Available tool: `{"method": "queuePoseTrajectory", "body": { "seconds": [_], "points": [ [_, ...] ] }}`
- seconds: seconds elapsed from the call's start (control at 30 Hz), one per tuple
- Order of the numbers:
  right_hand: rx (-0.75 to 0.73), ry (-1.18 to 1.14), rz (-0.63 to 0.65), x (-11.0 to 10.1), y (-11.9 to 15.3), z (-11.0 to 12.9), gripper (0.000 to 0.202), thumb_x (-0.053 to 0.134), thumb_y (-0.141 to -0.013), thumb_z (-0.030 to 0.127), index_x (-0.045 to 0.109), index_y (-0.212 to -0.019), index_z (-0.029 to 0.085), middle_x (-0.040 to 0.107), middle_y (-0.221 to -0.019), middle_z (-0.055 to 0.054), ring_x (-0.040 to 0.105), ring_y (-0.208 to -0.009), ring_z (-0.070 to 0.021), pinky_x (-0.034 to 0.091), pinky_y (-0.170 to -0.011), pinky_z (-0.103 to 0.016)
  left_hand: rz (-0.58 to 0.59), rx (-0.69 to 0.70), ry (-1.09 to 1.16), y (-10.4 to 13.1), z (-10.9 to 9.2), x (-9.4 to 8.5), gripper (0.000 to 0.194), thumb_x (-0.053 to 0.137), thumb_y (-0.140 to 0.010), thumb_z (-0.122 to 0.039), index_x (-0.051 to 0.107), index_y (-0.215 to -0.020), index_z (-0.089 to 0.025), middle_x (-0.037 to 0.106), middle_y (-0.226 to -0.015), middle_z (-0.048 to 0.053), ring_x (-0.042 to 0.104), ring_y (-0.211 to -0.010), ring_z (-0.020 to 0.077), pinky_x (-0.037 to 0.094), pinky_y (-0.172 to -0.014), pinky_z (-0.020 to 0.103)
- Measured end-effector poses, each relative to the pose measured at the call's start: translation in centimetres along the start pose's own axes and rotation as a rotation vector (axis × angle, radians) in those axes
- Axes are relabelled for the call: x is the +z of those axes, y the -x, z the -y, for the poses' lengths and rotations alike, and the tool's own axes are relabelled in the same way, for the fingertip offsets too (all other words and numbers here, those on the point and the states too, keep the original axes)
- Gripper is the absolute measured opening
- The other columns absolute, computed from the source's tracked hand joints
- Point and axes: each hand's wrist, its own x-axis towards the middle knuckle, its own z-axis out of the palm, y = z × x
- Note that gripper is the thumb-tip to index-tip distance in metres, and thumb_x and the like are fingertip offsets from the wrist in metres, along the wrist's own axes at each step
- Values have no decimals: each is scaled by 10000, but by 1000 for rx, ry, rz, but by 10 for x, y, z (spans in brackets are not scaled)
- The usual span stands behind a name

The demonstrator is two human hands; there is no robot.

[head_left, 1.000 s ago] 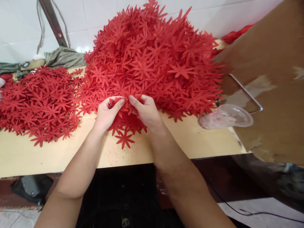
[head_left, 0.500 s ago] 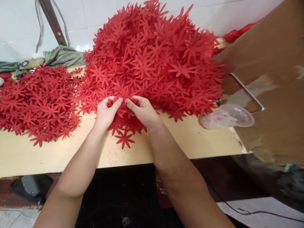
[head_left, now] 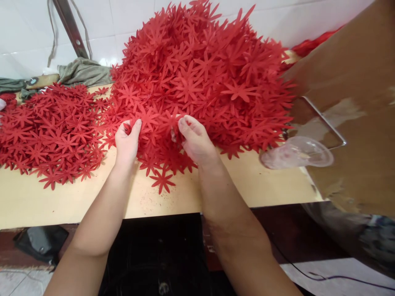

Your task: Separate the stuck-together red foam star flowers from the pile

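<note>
A tall heap of red flower-shaped pieces [head_left: 197, 70] fills the middle of the pale table, and a lower heap of the same pieces [head_left: 52, 131] lies on the left. At the front edge of the tall heap, my left hand [head_left: 128, 137] pinches a red flower piece between thumb and fingers. My right hand [head_left: 195, 137], a short way to its right, is also closed on red flower material; its fingertips partly hide it. Between the hands, more red pieces show. One single red flower [head_left: 162, 181] lies nearest the table's front.
A clear plastic cup [head_left: 298, 153] lies on its side at the right, against a large brown cardboard box [head_left: 348, 102]. Grey-green cloth [head_left: 84, 72] lies along the tiled wall. The wooden table's front edge [head_left: 92, 211] runs below my forearms.
My hands, close together before, have moved apart: the left one to the left, the right one to the right and slightly up. Both remain closed on red material.
</note>
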Motion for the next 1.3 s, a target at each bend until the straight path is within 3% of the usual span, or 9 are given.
{"method": "queuePoseTrajectory", "body": {
  "seconds": [0.1,0.27,0.47,0.6,0.83,0.97,1.1,1.2,1.3],
  "points": [
    [2,-46,-38,-2,-1,-2,371,708,-647,538,533,-735,223,488,-646,54,477,-586,-64,415,-535,-201,-20,38,-44,-3,0,-2,273,717,-688,-390,546,-709,-179,565,-682,-47,538,-669,70,444,-739,213],
    [53,-18,-135,-4,-5,-8,269,760,-605,296,566,-766,203,516,-616,78,435,-508,-24,379,-485,-171,-7,57,-107,-1,-5,0,245,742,-682,-324,607,-823,-175,627,-801,-13,577,-762,85,446,-803,214],
    [51,-36,-151,0,-3,-2,298,770,-583,332,524,-687,200,431,-508,93,358,-419,-21,260,-375,-166,17,83,-90,5,-11,3,185,689,-749,-300,631,-875,-178,660,-905,16,617,-899,109,444,-874,219],
    [64,-85,-56,3,1,1,369,808,-548,410,550,-689,187,446,-530,83,361,-432,-12,262,-384,-159,160,58,-106,13,-12,6,136,681,-749,-281,656,-817,-166,698,-870,21,632,-831,109,473,-837,230],
    [108,-104,109,1,4,-1,363,787,-601,472,586,-737,202,515,-603,55,427,-495,-37,334,-433,-176,459,-67,-52,23,-3,14,325,730,-699,-310,669,-987,-172,725,-1015,41,662,-920,147,499,-889,288],
    [115,-184,93,0,4,-1,369,812,-577,440,643,-841,245,603,-750,37,516,-611,-63,444,-541,-197,309,-6,-99,16,1,10,254,705,-724,-295,674,-939,-164,731,-957,43,666,-897,148,504,-892,298],
    [89,-155,51,0,1,-3,385,830,-553,407,640,-850,252,581,-719,50,509,-608,-59,457,-556,-195,134,113,-139,5,-2,1,282,682,-748,-268,661,-1019,-192,699,-1114,40,634,-1053,152,460,-977,290],
    [103,-108,-37,1,-1,-6,405,845,-497,434,604,-736,212,555,-645,57,470,-535,-43,423,-499,-186,99,200,-163,4,-7,-2,254,670,-755,-247,671,-1004,-196,704,-1110,34,632,-1058,144,453,-979,272],
    [91,-68,-106,3,-1,-7,449,834,-471,491,550,-664,201,537,-579,64,447,-487,-42,390,-460,-190,150,200,-197,11,-10,2,142,655,-762,-242,697,-885,-184,739,-961,29,665,-929,134,489,-903,265]
  ]
}}
